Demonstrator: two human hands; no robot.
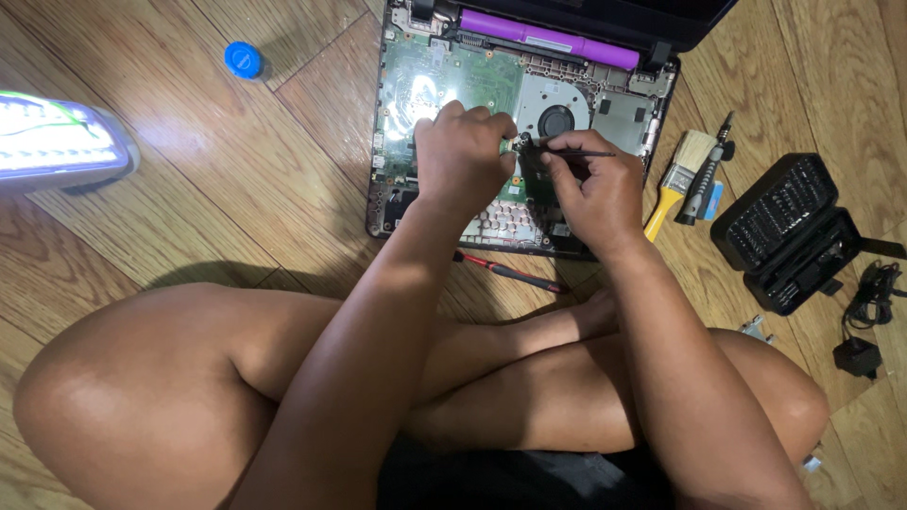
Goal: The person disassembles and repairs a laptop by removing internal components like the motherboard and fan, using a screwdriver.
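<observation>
A person sits cross-legged on a wooden floor [236, 179] with an opened laptop [524, 123] lying just past their knees. Its cover is off, so the green circuit board [444, 80], the round fan [556, 120] and a long purple battery [548, 40] at the far edge all show.

The left hand [463, 156] rests curled on the middle of the board, and I cannot tell if it holds anything. The right hand [593, 184] is just beside it, its fingers pinching a thin dark tool [590, 153] that lies flat over the board. The hands hide the spot between them.

A red screwdriver [505, 272] lies on the floor, near the laptop's near edge. To the right are a yellow-handled brush [678, 179] and an open black case [789, 231] full of small bits. Far left is a bright lamp [57, 142], and a blue cap [244, 59] lies beyond it
</observation>
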